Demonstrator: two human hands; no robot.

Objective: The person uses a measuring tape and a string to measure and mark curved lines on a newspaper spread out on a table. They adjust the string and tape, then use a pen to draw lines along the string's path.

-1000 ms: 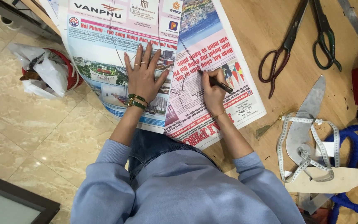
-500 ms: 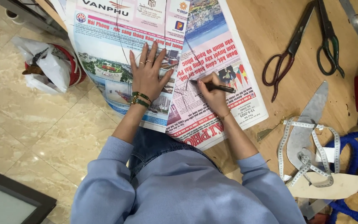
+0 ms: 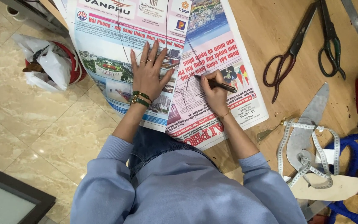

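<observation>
A colourful newspaper [image 3: 117,49] lies spread on the wooden table [image 3: 270,33], its left part hanging over the edge. My left hand [image 3: 149,72] rests flat on the paper with fingers spread, wearing rings and green bracelets. My right hand [image 3: 214,93] grips a dark pen [image 3: 216,84], its tip touching the newspaper among thin drawn lines. Both arms wear light blue sleeves.
Two large pairs of scissors [image 3: 289,58] [image 3: 330,41] lie to the right. A white measuring tape [image 3: 311,153] sits coiled over a curved ruler [image 3: 309,120]. A blue cord [image 3: 353,145] lies at far right. A red bin with a white bag [image 3: 52,64] stands on the tiled floor.
My right hand has shifted a little along the newspaper with the pen, extending the drawn line. My left hand stays pressed flat in the same spot.
</observation>
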